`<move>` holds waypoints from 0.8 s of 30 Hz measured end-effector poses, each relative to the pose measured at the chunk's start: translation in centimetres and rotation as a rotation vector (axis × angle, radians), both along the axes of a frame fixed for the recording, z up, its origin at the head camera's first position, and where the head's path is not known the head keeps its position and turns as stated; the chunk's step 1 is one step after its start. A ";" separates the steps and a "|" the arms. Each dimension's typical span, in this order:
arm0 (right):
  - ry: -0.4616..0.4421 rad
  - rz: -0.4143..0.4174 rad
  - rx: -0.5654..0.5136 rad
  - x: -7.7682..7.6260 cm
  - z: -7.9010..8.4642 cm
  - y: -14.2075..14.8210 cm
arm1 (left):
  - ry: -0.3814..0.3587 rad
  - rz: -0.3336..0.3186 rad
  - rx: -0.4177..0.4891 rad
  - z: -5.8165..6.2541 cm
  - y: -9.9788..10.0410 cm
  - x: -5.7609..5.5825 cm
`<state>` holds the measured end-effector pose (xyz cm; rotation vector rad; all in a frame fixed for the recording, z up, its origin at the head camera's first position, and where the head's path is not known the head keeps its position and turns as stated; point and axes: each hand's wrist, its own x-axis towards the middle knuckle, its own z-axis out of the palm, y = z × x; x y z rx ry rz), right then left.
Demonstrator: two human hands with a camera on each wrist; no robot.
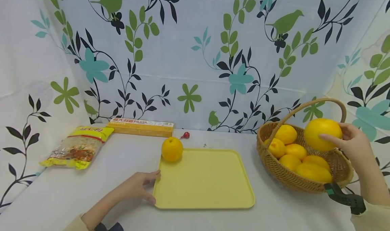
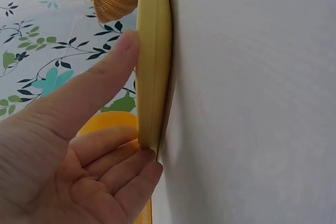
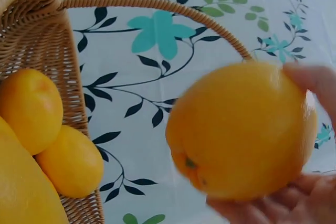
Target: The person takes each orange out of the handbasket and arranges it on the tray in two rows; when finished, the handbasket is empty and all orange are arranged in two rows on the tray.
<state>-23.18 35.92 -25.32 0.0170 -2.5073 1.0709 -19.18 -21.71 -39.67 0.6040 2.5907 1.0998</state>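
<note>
In the head view my right hand (image 1: 354, 139) holds a large round yellow-orange fruit (image 1: 322, 133) above the right part of a wicker basket (image 1: 274, 166). The right wrist view shows thumb and fingers around that fruit (image 3: 241, 129), a small greenish spot on its skin. Several yellow fruits (image 1: 295, 152), round and oblong, lie in the basket. My left hand (image 1: 138, 187) touches the left edge of a yellow tray (image 1: 204, 180), thumb and fingers spread apart along the rim (image 2: 154, 66). An orange (image 1: 172, 149) sits at the tray's far left corner.
A yellow-trimmed food bag (image 1: 80, 145) lies at the left. Beside it is a long pasta box (image 1: 140, 127) against the patterned cloth backdrop. A small red item (image 1: 185, 135) lies behind the tray. The basket's tall handle (image 1: 317, 99) arches up near my right hand.
</note>
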 end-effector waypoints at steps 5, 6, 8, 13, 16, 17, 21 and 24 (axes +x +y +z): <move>0.185 0.241 -0.043 1.3 -0.7 -0.2 | 0.010 -0.033 0.007 -0.5 0.0 0.2; 0.210 0.295 -0.063 1.6 -0.6 -0.6 | 0.013 -0.039 0.005 -0.6 0.0 0.2; 0.230 0.398 -0.093 2.2 -0.1 -1.7 | 0.034 -0.051 -0.003 -0.7 0.1 0.4; 0.224 0.517 -0.143 3.2 0.9 -5.0 | 0.094 -0.070 -0.016 -0.7 0.2 0.2; 0.217 0.560 -0.133 3.4 1.3 -7.5 | 0.110 -0.076 -0.019 -0.7 0.0 -0.1; 0.221 0.587 -0.149 3.3 1.4 -8.3 | 0.111 -0.077 -0.017 -0.7 0.0 -0.2; 0.258 0.685 -0.239 2.3 1.7 -11.4 | 0.094 -0.070 -0.002 -0.7 -0.3 -0.6; 0.280 0.758 -0.337 1.4 1.6 -13.8 | 0.083 -0.064 0.008 -0.6 -0.5 -0.6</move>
